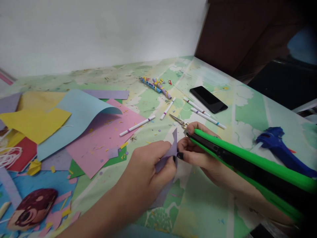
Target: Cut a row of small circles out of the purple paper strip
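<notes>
My left hand (153,165) is closed in a pinch on a folded piece of purple paper (174,143), part of which hangs below the fingers. My right hand (198,150) meets it from the other side, thumb and fingertips pinched at the paper's edge. A long bright green and black tool (247,158) crosses in front of the right hand and forearm, its narrow end at the fingers; its kind is unclear. Small scissors (180,121) point away to the left, with gold-coloured handles against the right fingers. Whether that hand also grips them is hidden.
Coloured paper sheets (91,142) and scraps lie left, near a brown-and-pink rounded case (32,209). Several white markers (137,126) and two decorated paper tubes (156,86) lie ahead. A black phone (208,99) and a blue glue gun (279,145) are right.
</notes>
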The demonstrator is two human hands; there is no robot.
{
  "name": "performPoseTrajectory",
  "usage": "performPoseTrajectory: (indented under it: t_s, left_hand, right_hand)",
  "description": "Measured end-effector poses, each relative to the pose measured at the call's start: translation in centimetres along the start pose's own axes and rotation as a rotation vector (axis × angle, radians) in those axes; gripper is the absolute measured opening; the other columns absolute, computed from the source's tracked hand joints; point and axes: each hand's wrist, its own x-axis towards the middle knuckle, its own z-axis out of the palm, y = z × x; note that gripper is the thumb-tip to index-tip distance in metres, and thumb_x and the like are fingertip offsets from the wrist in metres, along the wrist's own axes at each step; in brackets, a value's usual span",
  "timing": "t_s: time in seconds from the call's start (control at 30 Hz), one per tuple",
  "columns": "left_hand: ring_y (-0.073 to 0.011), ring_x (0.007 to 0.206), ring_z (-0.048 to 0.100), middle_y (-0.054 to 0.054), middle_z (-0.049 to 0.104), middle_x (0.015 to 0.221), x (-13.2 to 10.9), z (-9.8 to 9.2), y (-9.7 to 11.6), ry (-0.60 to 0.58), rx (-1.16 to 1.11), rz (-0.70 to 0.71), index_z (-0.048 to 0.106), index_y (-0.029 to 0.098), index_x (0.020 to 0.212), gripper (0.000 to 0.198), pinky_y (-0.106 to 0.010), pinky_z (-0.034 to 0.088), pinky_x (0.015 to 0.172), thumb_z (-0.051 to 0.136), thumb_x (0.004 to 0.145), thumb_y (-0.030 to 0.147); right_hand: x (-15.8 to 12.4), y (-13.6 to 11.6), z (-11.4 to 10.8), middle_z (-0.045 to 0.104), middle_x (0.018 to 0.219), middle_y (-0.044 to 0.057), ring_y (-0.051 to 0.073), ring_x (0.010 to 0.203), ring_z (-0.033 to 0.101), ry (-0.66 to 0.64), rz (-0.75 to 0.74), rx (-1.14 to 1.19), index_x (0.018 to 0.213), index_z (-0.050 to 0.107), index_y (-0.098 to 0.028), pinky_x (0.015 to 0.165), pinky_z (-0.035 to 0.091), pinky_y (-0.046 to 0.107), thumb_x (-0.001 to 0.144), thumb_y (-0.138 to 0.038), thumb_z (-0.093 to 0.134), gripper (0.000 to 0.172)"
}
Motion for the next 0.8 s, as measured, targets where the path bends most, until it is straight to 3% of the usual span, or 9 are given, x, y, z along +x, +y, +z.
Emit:
performPoseTrajectory:
  t_s: [0.1, 0.23, 0.33, 0.57, 0.67, 0.8]
  left_hand:
    - [-0.0073, 0.049, 0.031, 0.006, 0.033, 0.053, 0.1, -0.2, 0.1, -0.018, -0.011, -0.048, 0.034, 0.019, 0.057, 0.024, -0.023, 0.023, 0.045, 0.043, 0.079, 0.017]
    - [-0.0093, 0.051, 0.04, 0.004, 0.045, 0.055, 0.3, -0.7, 0.1, -0.051, -0.079, -0.18, 0.049, 0.018, 0.061, 0.019, -0.022, 0.027, 0.045, 0.043, 0.078, 0.022]
    - [-0.01, 0.051, 0.046, 0.003, 0.052, 0.059, 0.5, -1.1, -0.5, -0.074, -0.227, -0.291, 0.051, 0.019, 0.065, 0.015, -0.02, 0.031, 0.044, 0.045, 0.077, 0.024]
    - [-0.0103, 0.051, 0.054, 0.003, 0.058, 0.064, 1.2, -1.7, -1.9, -0.085, -0.588, -0.527, 0.057, 0.019, 0.079, 0.011, -0.018, 0.039, 0.044, 0.054, 0.075, 0.029]
    - [-0.0109, 0.049, 0.055, 0.002, 0.061, 0.064, 1.3, -1.9, -2.2, -0.086, -0.631, -0.554, 0.057, 0.019, 0.079, 0.01, -0.019, 0.04, 0.042, 0.056, 0.074, 0.028]
    - [-0.0117, 0.051, 0.057, 0.0, 0.063, 0.067, 1.2, -1.9, -2.6, -0.093, -0.671, -0.535, 0.06, 0.018, 0.079, 0.011, -0.02, 0.042, 0.043, 0.058, 0.073, 0.027]
  right_hand:
    - [0.2, 0.1, -0.1, 0.059, 0.064, -0.007, 0.008, 0.056, 0.048, 0.019, 0.011, -0.028, 0.086, 0.037, -0.025, 0.052, 0.034, 0.019, 0.061, -0.011, 0.072, 0.045]
    - [0.7, 0.3, -0.5, 0.059, 0.062, -0.006, 0.009, 0.057, 0.049, 0.055, -0.052, -0.073, 0.086, 0.038, -0.025, 0.052, 0.034, 0.02, 0.06, -0.009, 0.07, 0.044]
    - [1.0, 0.2, -0.9, 0.061, 0.066, -0.005, 0.01, 0.062, 0.054, 0.098, -0.123, -0.122, 0.085, 0.04, -0.025, 0.056, 0.039, 0.022, 0.064, -0.009, 0.07, 0.041]
    - [2.1, -0.1, -2.8, 0.066, 0.079, -0.002, 0.016, 0.076, 0.063, 0.274, -0.527, -0.238, 0.091, 0.041, -0.028, 0.069, 0.047, 0.031, 0.074, -0.01, 0.067, 0.037]
    - [2.6, -0.3, -3.1, 0.064, 0.078, -0.002, 0.017, 0.075, 0.062, 0.356, -0.623, -0.245, 0.091, 0.041, -0.029, 0.068, 0.047, 0.032, 0.075, -0.013, 0.069, 0.036]
    - [2.9, -0.3, -3.0, 0.058, 0.073, -0.004, 0.015, 0.067, 0.06, 0.39, -0.627, -0.247, 0.088, 0.041, -0.029, 0.059, 0.045, 0.028, 0.071, -0.017, 0.074, 0.04]
